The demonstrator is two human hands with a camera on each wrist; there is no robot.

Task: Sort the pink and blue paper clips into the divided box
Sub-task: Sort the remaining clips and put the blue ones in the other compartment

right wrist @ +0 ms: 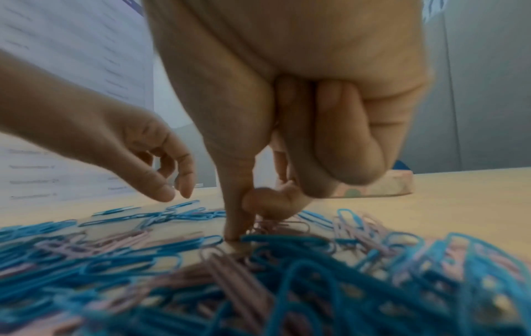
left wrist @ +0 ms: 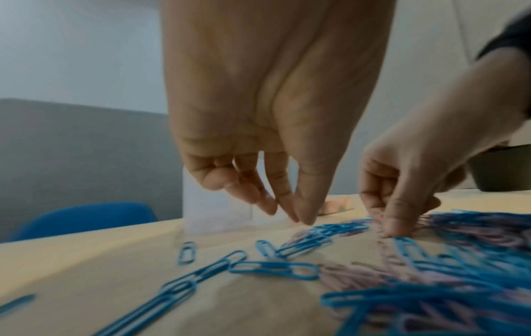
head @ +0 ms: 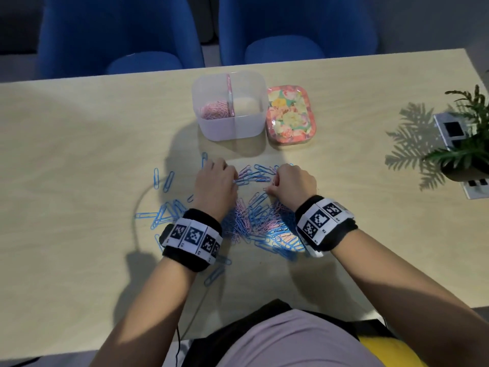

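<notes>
A mixed pile of blue and pink paper clips [head: 262, 223] lies on the table in front of me, and loose blue clips [head: 164, 181] are scattered to its left. The translucent divided box [head: 230, 128] stands beyond, with pink clips [head: 214, 110] in its left half and a bare right half. My left hand [left wrist: 298, 218] hovers just over the clips, its thumb and forefinger tips close together with nothing seen between them. My right hand [right wrist: 247, 216] is curled. Its thumb tip presses the table and its forefinger pinches against it at a pink clip [right wrist: 276, 224].
A floral lid [head: 291, 115] lies right of the box. A potted plant [head: 465, 149] and a socket panel [head: 455, 131] sit at the table's right edge. Two blue chairs [head: 119, 35] stand behind the table.
</notes>
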